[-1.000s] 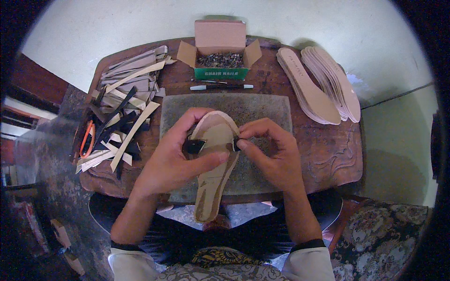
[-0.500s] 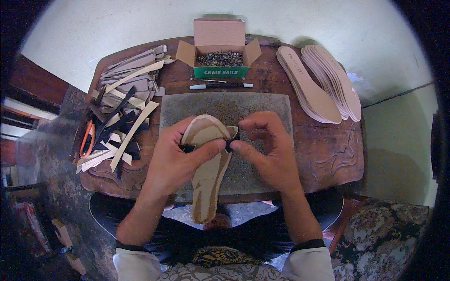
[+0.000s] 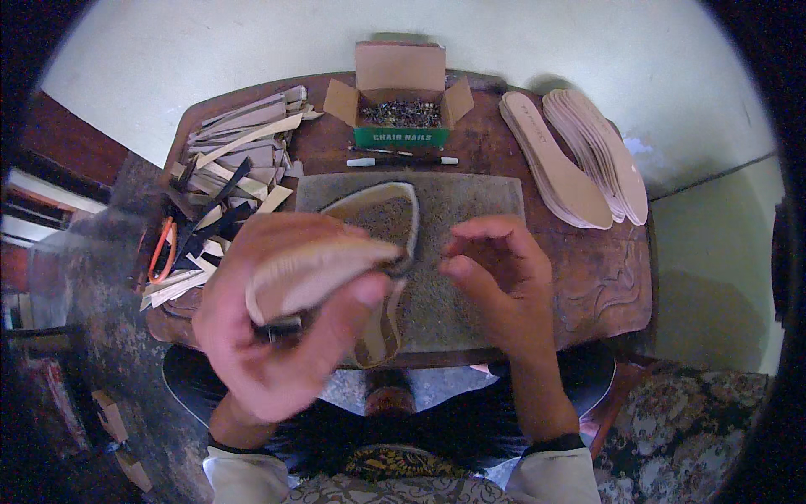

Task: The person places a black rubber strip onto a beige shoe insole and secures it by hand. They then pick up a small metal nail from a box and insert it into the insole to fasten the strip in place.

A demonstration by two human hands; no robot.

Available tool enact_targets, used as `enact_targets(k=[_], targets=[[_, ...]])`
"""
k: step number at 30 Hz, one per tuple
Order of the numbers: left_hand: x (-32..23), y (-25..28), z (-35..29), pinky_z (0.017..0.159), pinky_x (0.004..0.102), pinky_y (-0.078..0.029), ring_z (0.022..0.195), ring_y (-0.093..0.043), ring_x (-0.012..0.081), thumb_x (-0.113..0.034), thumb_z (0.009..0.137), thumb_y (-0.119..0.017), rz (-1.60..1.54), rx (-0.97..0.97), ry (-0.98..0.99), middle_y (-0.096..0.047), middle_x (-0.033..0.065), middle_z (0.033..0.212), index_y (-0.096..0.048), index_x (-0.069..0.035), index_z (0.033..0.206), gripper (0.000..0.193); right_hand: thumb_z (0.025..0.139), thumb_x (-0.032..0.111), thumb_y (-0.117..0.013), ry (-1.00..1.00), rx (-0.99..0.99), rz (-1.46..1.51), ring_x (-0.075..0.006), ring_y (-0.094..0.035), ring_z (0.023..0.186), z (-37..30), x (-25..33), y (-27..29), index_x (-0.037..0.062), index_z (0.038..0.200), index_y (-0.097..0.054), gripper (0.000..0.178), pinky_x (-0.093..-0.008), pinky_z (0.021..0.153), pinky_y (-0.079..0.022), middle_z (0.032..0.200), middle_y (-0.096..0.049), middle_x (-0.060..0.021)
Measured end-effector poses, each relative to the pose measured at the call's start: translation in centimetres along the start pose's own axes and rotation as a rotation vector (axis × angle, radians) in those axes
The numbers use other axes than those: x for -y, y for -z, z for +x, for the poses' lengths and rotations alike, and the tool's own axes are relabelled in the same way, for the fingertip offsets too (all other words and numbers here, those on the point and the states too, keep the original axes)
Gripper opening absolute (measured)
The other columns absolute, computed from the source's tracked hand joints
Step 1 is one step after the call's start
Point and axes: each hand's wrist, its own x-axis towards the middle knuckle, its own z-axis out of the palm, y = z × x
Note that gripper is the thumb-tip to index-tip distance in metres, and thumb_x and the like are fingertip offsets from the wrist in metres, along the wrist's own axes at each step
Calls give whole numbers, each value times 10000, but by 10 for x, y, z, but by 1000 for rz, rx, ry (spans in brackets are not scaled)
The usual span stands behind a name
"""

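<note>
My left hand (image 3: 252, 353), smeared by motion, is closed with its thumb pressed on a tan insole. A curved beige piece (image 3: 315, 277) bulges over its fingers; I cannot tell whether it is a strap or part of the insole. Beyond the hand a pale-edged rounded end (image 3: 413, 206) shows over the mat, and the narrow brown heel part (image 3: 382, 340) hangs below the thumb. My fingers hide the middle. To the right, my right hand (image 3: 508, 281) is apart from the insole, its fingers curled, with a gap between thumb and forefinger and nothing visible in it.
A grey mat (image 3: 491, 193) covers the middle of the wooden table (image 3: 600, 277). Behind it stand an open green box (image 3: 399, 136) of nails and a double-ended marker (image 3: 363, 162). Stacked insoles (image 3: 558, 181) lie right; strips (image 3: 243, 126) and orange-handled scissors (image 3: 159, 252) lie left.
My left hand has turned the insole over and tilted it, moving left and nearer. The right hand has let go of the black strap end at its edge and drawn right.
</note>
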Motion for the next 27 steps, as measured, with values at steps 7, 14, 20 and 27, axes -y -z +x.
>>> enact_targets(k=[7,14,20,27], targets=[[-10,4,11,865,467,-528,945,-653,339,-159,674,-770,234,25,-531,-629,188,1115,-705,-86,944,287,935,104,-640,-35,180,288,-132,-616,981,-7,31,3,12,1129,-582,223,-286,856,-500,1029,-647,-73],[49,-23,-11,926,507,-527,1105,-598,432,-127,565,-697,351,277,-587,-612,180,1226,-707,-20,996,444,906,137,-686,-309,61,253,-128,-614,974,-2,8,6,4,1128,-582,279,-286,861,-503,1045,-656,-62],[33,-24,-17,1022,534,-427,1260,-483,464,-94,690,-724,244,423,-358,-517,179,1378,-704,-66,1078,390,880,69,-689,-320,54,157,-113,-616,954,1,1,14,16,1120,-606,260,-268,844,-507,1033,-660,-53],[39,-4,18,1049,493,-386,1275,-504,360,-119,802,-698,363,409,-200,-559,162,1336,-649,-69,1194,399,881,12,-655,-196,153,-37,-103,-625,931,3,14,23,22,1120,-648,239,-263,824,-509,1007,-680,-36]])
